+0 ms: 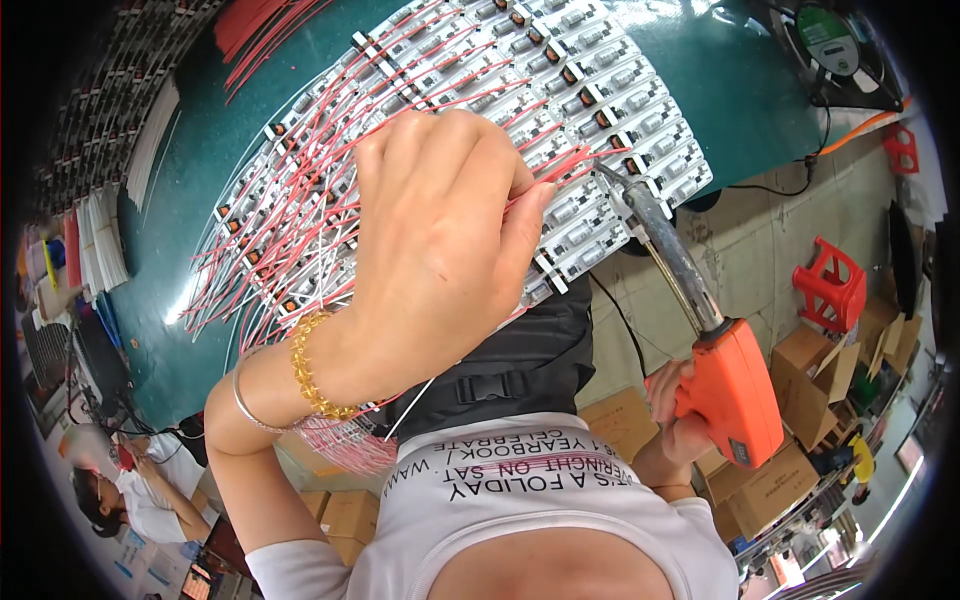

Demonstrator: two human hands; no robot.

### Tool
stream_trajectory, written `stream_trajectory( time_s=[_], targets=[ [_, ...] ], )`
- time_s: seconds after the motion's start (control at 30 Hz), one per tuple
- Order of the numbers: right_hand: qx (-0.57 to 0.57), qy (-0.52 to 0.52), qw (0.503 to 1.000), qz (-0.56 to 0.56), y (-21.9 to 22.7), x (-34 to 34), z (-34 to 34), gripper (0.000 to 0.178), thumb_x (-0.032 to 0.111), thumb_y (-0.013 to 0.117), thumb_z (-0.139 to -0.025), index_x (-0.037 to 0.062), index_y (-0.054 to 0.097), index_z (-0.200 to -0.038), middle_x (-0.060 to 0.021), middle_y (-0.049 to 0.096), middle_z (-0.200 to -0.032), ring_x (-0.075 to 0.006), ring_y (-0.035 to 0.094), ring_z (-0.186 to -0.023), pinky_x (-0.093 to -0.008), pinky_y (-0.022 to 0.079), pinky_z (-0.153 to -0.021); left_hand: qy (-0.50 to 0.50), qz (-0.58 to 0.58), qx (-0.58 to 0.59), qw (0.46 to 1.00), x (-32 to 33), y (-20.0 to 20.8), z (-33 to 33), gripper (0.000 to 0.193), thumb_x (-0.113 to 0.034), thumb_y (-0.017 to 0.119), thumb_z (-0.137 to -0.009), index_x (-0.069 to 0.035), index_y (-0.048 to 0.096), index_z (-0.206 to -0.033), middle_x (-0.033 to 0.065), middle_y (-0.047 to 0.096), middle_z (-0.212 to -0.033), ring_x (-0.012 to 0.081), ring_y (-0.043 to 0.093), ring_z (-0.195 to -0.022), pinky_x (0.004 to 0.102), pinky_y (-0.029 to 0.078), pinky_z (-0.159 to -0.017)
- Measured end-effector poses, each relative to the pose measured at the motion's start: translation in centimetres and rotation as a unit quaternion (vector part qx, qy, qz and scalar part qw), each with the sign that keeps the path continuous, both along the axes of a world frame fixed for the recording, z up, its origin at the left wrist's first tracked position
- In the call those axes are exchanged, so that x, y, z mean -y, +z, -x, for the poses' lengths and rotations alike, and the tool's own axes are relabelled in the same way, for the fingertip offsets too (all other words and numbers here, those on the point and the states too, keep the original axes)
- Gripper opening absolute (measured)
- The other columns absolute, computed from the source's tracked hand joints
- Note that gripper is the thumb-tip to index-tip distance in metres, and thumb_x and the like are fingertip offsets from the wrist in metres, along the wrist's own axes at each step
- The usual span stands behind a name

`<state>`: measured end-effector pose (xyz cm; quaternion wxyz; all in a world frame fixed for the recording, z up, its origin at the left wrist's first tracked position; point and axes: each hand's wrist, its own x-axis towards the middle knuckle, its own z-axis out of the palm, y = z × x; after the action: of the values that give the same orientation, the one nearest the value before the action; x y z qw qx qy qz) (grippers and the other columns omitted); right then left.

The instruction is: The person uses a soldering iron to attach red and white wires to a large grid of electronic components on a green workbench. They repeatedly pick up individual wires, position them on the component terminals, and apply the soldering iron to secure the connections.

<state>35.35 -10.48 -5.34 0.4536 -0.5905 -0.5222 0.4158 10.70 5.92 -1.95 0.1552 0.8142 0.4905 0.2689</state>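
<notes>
My left hand (pixel 440 215), wearing a yellow bead bracelet and a thin bangle, is closed in a pinch on red wires (pixel 570 163). The wire ends stick out past my thumb and index finger over a panel of small white circuit boards (pixel 690 160). Rows of silver and black parts cover the panel, with many red and white wires lying across its left half. In my right hand (pixel 678 415) is an orange soldering gun (pixel 738 395). Its metal tip reaches the panel's right part, close beside the wire ends; whether they touch I cannot tell.
The green table (pixel 750 110) carries a red wire bundle (pixel 255 35) at the far left and stacked boards (pixel 110 100) beyond it. A round device with a green face (pixel 828 42) stands far right. Right are a red stool (pixel 832 285) and cardboard boxes (pixel 770 490). Another person (pixel 165 490) sits lower left.
</notes>
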Motion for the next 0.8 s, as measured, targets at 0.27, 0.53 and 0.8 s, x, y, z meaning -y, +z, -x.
stream_trajectory(
  time_s=[0.27, 0.53, 0.8],
  targets=[
    [0.03, -0.038, 0.999, 0.011, 0.1, 0.3, 0.3, 0.04, 0.047, 0.052, -0.086, 0.0077, 0.05, -0.078, 0.0025, 0.049, -0.057, -0.0156, 0.05, -0.053, -0.0302, 0.042, -0.055, -0.003, -0.001, 0.002, 1.0, -0.1, 0.1, 0.0, 0.013, -0.003, 0.071, -0.079, -0.005, 0.058, -0.081, 0.0072, 0.058, -0.087, 0.0257, 0.052, -0.085, 0.0361, 0.035, -0.078],
    [-0.029, 0.014, 0.997, -0.076, -0.8, 0.1, -0.2, 0.081, 0.065, 0.057, -0.086, -0.0038, 0.048, -0.128, 0.0046, 0.043, -0.052, -0.0087, 0.042, -0.041, -0.0256, 0.039, -0.046, -0.007, -0.007, -0.002, 1.0, -0.1, 0.1, 0.0, 0.012, -0.004, 0.071, -0.079, -0.004, 0.059, -0.081, 0.0078, 0.06, -0.089, 0.026, 0.053, -0.082, 0.036, 0.036, -0.08],
    [-0.153, -0.023, 0.986, -0.067, 0.7, 0.1, 0.7, 0.083, 0.065, 0.055, -0.087, -0.0042, 0.044, -0.132, 0.004, 0.045, -0.052, -0.0094, 0.042, -0.042, -0.026, 0.039, -0.047, -0.006, 0.059, 0.057, 0.997, 0.4, 2.1, -0.2, 0.007, -0.006, 0.074, -0.079, -0.005, 0.068, -0.078, 0.0016, 0.061, -0.064, 0.0167, 0.052, -0.061, 0.0333, 0.037, -0.078]
  ],
)
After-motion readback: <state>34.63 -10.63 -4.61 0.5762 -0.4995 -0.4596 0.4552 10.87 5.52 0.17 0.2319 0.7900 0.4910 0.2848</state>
